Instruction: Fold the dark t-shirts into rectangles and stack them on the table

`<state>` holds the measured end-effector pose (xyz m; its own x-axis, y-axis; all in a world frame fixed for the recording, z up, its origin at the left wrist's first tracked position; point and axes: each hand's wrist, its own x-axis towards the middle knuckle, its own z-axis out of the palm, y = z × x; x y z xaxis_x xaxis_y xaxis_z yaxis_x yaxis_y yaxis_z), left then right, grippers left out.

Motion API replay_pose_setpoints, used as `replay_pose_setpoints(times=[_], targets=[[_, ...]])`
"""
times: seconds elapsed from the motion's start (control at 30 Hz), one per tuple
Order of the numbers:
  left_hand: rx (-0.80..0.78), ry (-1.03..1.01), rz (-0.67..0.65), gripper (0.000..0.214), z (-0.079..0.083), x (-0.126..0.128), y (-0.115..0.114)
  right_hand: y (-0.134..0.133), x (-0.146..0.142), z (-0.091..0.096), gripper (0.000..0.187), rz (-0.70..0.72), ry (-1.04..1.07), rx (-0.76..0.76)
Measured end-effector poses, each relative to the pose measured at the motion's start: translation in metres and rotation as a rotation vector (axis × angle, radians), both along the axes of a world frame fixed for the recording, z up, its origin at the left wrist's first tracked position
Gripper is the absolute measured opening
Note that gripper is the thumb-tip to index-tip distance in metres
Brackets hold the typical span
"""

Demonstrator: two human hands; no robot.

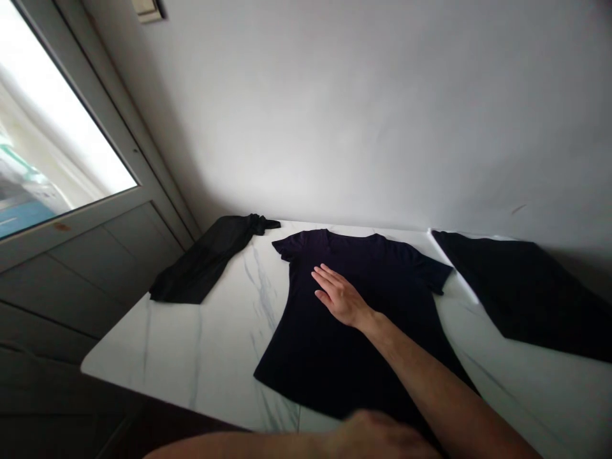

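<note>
The right hand (pixel 340 296) lies flat on a dark T-shirt (pixel 306 357), with its fingers (pixel 327 277) pressed together. The shirt is spread on the white marble surface (pixel 201 363). The left hand (pixel 375 437) is blurred at the bottom edge, so I cannot tell its fingers.

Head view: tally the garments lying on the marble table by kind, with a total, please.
Dark T-shirt: 1
Twisted black garment: 1
Flat black garment, exact kind unclear: 1
Total: 3
</note>
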<state>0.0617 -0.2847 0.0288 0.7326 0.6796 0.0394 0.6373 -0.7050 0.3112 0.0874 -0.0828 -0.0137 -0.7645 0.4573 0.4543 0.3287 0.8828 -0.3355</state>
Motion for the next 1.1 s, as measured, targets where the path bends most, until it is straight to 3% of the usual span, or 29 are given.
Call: replay_pose_setpoints(times=[0.07, 0.1, 0.17, 0.27, 0.4, 0.5, 0.67, 0.8, 0.9, 1.0, 1.1], targets=[[-0.026, 0.023, 0.644, 0.024, 0.008, -0.051, -0.004, -0.003, 0.000, 0.004, 0.050, 0.042, -0.055, 0.017], [-0.016, 0.059, 0.817, 0.026, 0.012, -0.075, -0.004, -0.005, 0.000, 0.007, 0.050, 0.058, -0.082, 0.019], [-0.026, 0.143, 1.080, 0.030, 0.017, -0.113, -0.003, -0.011, -0.003, 0.013, 0.051, 0.091, -0.133, 0.012], [-0.142, 0.278, 1.261, 0.025, 0.019, -0.135, -0.002, -0.023, -0.008, 0.018, 0.056, 0.126, -0.237, -0.026], [-0.241, 0.235, 1.222, 0.018, 0.024, -0.128, -0.005, -0.034, -0.011, 0.020, 0.062, 0.126, -0.396, -0.072], [-0.285, 0.103, 1.268, 0.017, 0.028, -0.126, -0.009, -0.035, -0.011, 0.021, 0.064, 0.131, -0.435, -0.077], [-0.270, -0.057, 1.280, 0.019, 0.018, -0.137, -0.020, -0.034, -0.011, 0.023, 0.067, 0.133, -0.453, -0.091], [-0.290, -0.020, 1.288, 0.026, 0.010, -0.144, -0.034, -0.034, -0.010, 0.022, 0.067, 0.132, -0.447, -0.081], [-0.331, 0.136, 1.287, 0.031, 0.017, -0.144, -0.039, -0.034, -0.010, 0.020, 0.067, 0.138, -0.440, -0.074], [-0.204, 0.270, 1.221, 0.039, 0.028, -0.140, -0.027, -0.033, -0.010, 0.018, 0.066, 0.142, -0.431, -0.057], [0.044, 0.147, 0.992, 0.051, 0.033, -0.132, 0.014, -0.032, -0.011, 0.014, 0.063, 0.142, -0.421, -0.022]])
